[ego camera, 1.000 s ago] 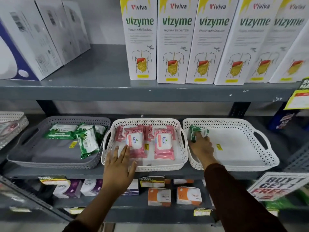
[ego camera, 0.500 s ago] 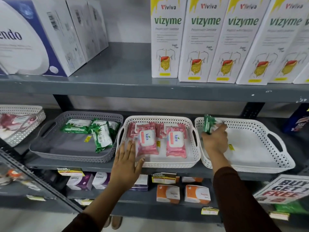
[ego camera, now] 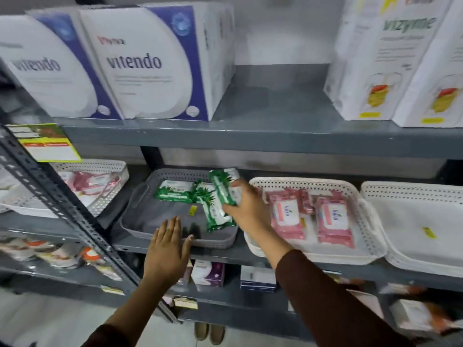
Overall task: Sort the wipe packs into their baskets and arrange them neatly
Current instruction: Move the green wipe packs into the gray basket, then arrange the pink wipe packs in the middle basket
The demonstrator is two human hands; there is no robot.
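Grey metal shelving unit (ego camera: 275,131) is set against a pale wall (ego camera: 280,28); a perforated grey angle-iron upright (ego camera: 62,204) is seen at left, light tiled floor (ego camera: 37,319) below.

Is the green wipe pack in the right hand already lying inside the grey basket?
No: the right hand holds the green wipe pack raised above the grey basket.

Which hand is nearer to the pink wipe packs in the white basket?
Right. The right hand, holding a green wipe pack, sits just left of the pink wipe packs; the left hand rests on the grey basket, farther left.
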